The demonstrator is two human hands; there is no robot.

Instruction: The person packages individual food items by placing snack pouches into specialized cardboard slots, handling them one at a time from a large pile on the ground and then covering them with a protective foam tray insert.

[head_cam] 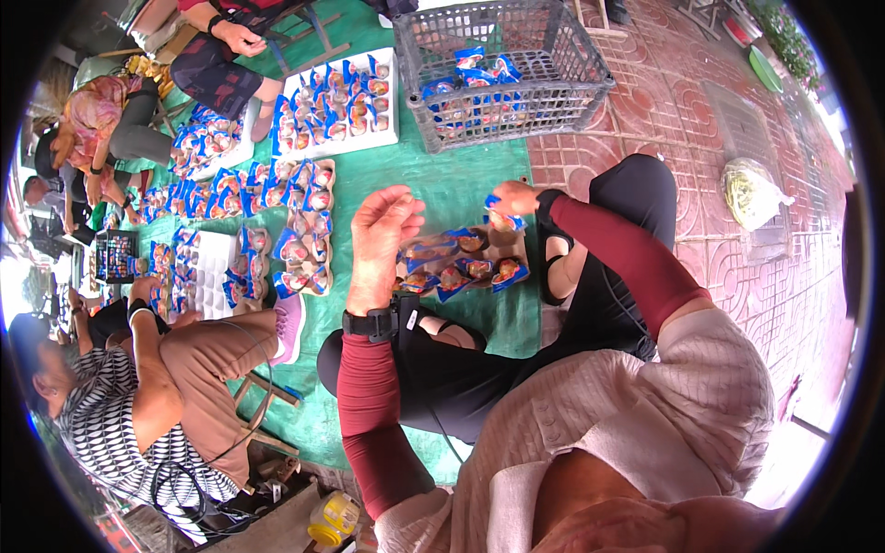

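Note:
A molded egg-carton tray [494, 238] lies between my feet on the green tarp, with several small round items in blue-and-clear wrappers [453, 278] in its cups. At the tray's far right corner, my right hand [515, 199] has its fingers on a blue-wrapped item [507, 221]; part of the item is hidden by the hand. My left hand [388, 220] is raised at the tray's left side, fingers curled with the thumb over them, and no item shows in it. Each wrist bears a black band.
A black plastic crate [511, 104] with wrapped items stands beyond the tray. White foam trays [393, 104] and more cartons [330, 228] of wrapped items lie to the left. A person in a patterned top [131, 408] sits at left; others work beyond. A plastic bag [750, 197] rests on the paving.

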